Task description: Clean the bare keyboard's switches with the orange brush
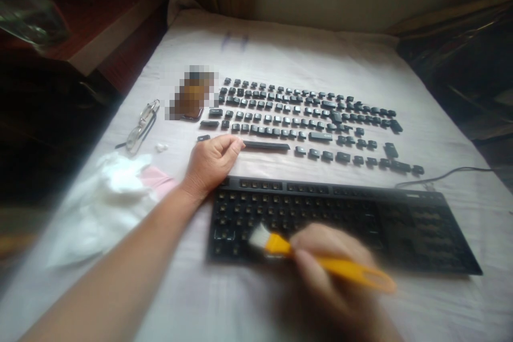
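Observation:
A black keyboard point(420, 224) with its keycaps off lies across the front of the cloth-covered surface. My right hand point(332, 251), blurred, is closed round the handle of a yellow-handled brush point(355, 270). Its pale bristles are at the left part of the bare key area. My left hand point(212, 159) rests curled by the keyboard's upper left corner; whether anything is inside its fingers is hidden. Just beside its fingertips lies the long space bar keycap point(266, 146). Loose black keycaps point(320, 137) are laid out in several rows behind the keyboard.
Left of the keycaps lie a pixelated phone-like object point(192, 96), eyeglasses point(142, 125), small white bits point(161, 147) and a heap of white material point(104, 203) with a pink piece. A cable point(444, 173) runs off right. A reddish wooden furniture edge point(108, 37) stands at upper left.

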### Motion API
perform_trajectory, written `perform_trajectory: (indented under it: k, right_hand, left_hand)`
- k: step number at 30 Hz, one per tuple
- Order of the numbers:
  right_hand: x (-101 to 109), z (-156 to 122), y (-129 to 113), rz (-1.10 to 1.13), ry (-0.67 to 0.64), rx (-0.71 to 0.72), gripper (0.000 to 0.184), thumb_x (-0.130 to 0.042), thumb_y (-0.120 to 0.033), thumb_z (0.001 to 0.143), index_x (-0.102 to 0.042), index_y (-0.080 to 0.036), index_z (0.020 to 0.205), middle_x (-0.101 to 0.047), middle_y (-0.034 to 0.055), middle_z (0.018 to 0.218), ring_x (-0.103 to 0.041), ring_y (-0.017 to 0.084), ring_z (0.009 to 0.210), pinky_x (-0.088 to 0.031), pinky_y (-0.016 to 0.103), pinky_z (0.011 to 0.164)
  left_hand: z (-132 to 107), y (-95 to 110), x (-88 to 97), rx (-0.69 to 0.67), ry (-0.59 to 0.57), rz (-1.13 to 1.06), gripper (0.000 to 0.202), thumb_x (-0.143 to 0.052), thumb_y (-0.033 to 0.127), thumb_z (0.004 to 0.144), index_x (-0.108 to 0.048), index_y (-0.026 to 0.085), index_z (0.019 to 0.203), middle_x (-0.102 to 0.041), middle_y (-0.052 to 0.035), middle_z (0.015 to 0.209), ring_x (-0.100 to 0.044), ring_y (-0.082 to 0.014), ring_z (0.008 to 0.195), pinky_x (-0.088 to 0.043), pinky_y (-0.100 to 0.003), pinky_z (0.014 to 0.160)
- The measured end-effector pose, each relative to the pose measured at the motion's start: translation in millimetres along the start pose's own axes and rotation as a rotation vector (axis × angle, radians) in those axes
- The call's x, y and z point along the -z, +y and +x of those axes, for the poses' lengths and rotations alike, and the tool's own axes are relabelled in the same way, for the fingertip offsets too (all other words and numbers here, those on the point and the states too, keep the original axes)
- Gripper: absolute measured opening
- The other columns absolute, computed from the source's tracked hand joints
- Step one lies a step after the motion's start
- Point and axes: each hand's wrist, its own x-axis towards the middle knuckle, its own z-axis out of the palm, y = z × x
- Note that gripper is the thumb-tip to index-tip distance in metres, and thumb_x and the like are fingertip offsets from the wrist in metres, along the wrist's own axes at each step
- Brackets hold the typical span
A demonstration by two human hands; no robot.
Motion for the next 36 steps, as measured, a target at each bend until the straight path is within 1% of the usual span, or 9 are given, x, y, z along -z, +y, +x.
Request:
perform_trajectory:
  k: [4,6,12,21,25,30,32,36]
  right_hand:
    - [2.7,-5.8,3.8,0.001,0.051,-0.041,0.015,-0.059,-0.01,0.085,-0.062,-0.023,0.078,-0.072,-0.0022,0.063,-0.068,0.015,0.051,-0.055,0.024,0.052]
    - [2.4,-7.5,5.7,-0.03,0.065,-0.035,0.014,-0.06,-0.011,0.086,-0.062,-0.023,0.079,-0.072,-0.0031,0.063,-0.068,0.014,0.05,-0.054,0.023,0.053]
    - [-1.1,-2.6,3.6,-0.081,-0.027,0.023,0.015,-0.057,-0.011,0.088,-0.06,-0.022,0.077,-0.07,-0.0032,0.061,-0.066,0.012,0.048,-0.051,0.022,0.051]
    - [-1.7,-3.1,0.6,0.009,-0.042,0.024,0.016,-0.056,-0.011,0.087,-0.059,-0.022,0.076,-0.069,-0.0038,0.06,-0.064,0.011,0.047,-0.049,0.021,0.05]
    - [3.3,-6.4,2.3,0.042,0.013,-0.027,0.015,-0.057,-0.011,0.087,-0.059,-0.022,0.076,-0.068,-0.0057,0.062,-0.063,0.01,0.049,-0.051,0.021,0.053]
    - [12.0,-13.8,10.4,-0.018,0.124,-0.096,0.018,-0.059,-0.01,0.088,-0.059,-0.023,0.075,-0.066,-0.0061,0.064,-0.062,0.009,0.053,-0.05,0.021,0.056]
    - [13.5,-15.4,12.8,-0.04,0.139,-0.098,0.019,-0.059,-0.01,0.088,-0.058,-0.023,0.075,-0.064,-0.0061,0.063,-0.06,0.01,0.052,-0.049,0.022,0.056]
    - [12.5,-15.9,14.9,-0.072,0.117,-0.062,0.017,-0.06,-0.011,0.088,-0.059,-0.023,0.075,-0.064,-0.0059,0.062,-0.059,0.01,0.05,-0.046,0.024,0.054]
  left_hand:
    - [-0.2,-0.1,-0.3,0.0,0.0,0.001,0.029,-0.056,0.04,0.092,-0.077,0.021,0.086,-0.07,0.0008,0.063,-0.064,-0.0145,0.064,-0.048,-0.024,0.066]
    - [-0.3,0.1,-0.3,0.002,0.001,0.0,0.029,-0.055,0.039,0.092,-0.077,0.021,0.086,-0.07,0.0008,0.063,-0.064,-0.0143,0.064,-0.048,-0.024,0.066]
    - [0.2,1.0,-0.6,-0.001,0.001,-0.002,0.03,-0.055,0.041,0.091,-0.077,0.02,0.085,-0.071,0.0009,0.064,-0.064,-0.0139,0.064,-0.048,-0.024,0.068]
    - [-0.2,0.0,-1.0,0.001,0.0,0.008,0.029,-0.055,0.04,0.091,-0.077,0.021,0.085,-0.07,0.001,0.063,-0.064,-0.014,0.064,-0.048,-0.024,0.067]
    - [0.0,1.4,-0.1,0.004,0.0,0.008,0.03,-0.055,0.041,0.091,-0.077,0.021,0.085,-0.069,0.0015,0.061,-0.063,-0.014,0.062,-0.049,-0.024,0.068]
    - [0.0,2.8,1.3,0.003,0.0,0.006,0.029,-0.056,0.041,0.09,-0.078,0.022,0.086,-0.069,0.0017,0.06,-0.063,-0.0143,0.062,-0.049,-0.025,0.068]
    - [0.0,2.8,1.2,0.003,0.0,0.005,0.029,-0.055,0.041,0.091,-0.078,0.022,0.088,-0.068,0.0016,0.06,-0.063,-0.0144,0.062,-0.049,-0.025,0.067]
    - [0.4,2.2,0.4,0.006,-0.001,0.005,0.03,-0.055,0.04,0.091,-0.078,0.022,0.087,-0.069,0.0015,0.061,-0.062,-0.0142,0.061,-0.05,-0.026,0.067]
